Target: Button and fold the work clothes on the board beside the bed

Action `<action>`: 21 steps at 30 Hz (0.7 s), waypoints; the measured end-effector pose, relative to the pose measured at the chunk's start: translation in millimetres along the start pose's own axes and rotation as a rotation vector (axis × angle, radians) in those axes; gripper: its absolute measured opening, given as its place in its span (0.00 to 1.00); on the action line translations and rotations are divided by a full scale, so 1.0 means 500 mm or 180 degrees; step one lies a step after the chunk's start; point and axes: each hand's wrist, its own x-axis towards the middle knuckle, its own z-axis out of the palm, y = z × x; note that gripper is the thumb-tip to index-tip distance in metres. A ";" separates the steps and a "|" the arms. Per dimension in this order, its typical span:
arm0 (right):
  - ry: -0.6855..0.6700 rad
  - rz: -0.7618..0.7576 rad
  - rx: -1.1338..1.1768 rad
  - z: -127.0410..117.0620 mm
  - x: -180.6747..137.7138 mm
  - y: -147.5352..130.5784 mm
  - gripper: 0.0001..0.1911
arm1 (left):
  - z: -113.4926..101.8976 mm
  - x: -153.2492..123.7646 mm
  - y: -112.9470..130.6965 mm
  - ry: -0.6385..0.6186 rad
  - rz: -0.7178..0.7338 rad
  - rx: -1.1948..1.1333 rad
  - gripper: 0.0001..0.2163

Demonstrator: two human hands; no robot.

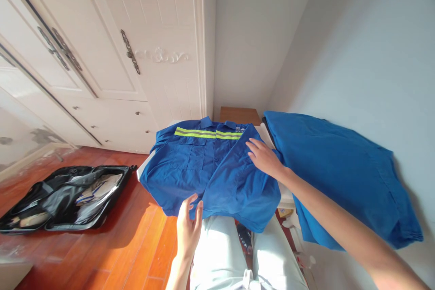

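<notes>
A blue work shirt (190, 163) with a yellow-and-grey reflective stripe (195, 132) lies spread out, front side up, on a white surface. Its collar points away from me. The sleeve on the right (234, 167) is folded diagonally across the front. My right hand (263, 156) rests on this sleeve near the shoulder, fingers stretched out. At the lower hem is my left hand (189, 224), its thumb and fingers apart; whether it touches the cloth I cannot tell.
Another blue garment (336, 172) is draped at the right by the wall. An opened black suitcase (112, 201) holding clothes lies on the wooden floor (146, 240) at the left. Behind it stands a white wardrobe (170, 81). My legs (220, 253) are right below the shirt.
</notes>
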 end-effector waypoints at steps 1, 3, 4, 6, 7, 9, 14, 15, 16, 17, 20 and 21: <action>-0.0102 -0.0118 0.0178 0.014 -0.003 -0.011 0.25 | 0.007 0.016 0.032 -0.0083 0.0372 0.0167 0.14; -0.0413 -0.0175 0.0444 0.046 -0.013 -0.025 0.32 | 0.037 0.063 0.096 -0.0303 0.1114 0.0401 0.14; -0.0566 -0.0133 0.0522 0.062 -0.019 -0.027 0.36 | 0.060 0.093 0.124 -0.0431 0.1446 0.0499 0.14; -0.0738 -0.0082 0.0581 0.086 -0.031 -0.020 0.40 | 0.119 0.157 0.167 -0.0901 0.1963 0.0895 0.17; -0.0729 -0.0118 0.0557 0.093 -0.036 -0.012 0.41 | 0.153 0.189 0.180 -0.1152 0.2188 0.1152 0.19; -0.0560 -0.0242 0.0413 0.094 -0.040 0.010 0.40 | 0.221 0.247 0.188 -0.1582 0.2538 0.1658 0.22; -0.0361 0.0421 0.0006 0.075 -0.031 0.073 0.40 | 0.347 0.332 0.148 -0.2315 0.2874 0.2508 0.26; -0.0498 0.0632 0.0021 0.076 -0.031 0.082 0.40 | 0.360 0.339 0.138 -0.2330 0.2839 0.2594 0.28; -0.0636 0.0784 0.0050 0.079 -0.032 0.090 0.40 | 0.369 0.343 0.129 -0.2306 0.2810 0.2643 0.29; -0.0735 0.0866 0.0072 0.084 -0.035 0.096 0.40 | 0.374 0.345 0.120 -0.2261 0.2803 0.2661 0.30; -0.0712 0.0868 -0.0029 0.101 -0.051 0.098 0.38 | 0.377 0.346 0.105 -0.2076 0.2873 0.2616 0.31; -0.0665 0.0903 -0.0081 0.103 -0.057 0.094 0.38 | 0.376 0.345 0.102 -0.1996 0.2882 0.2588 0.30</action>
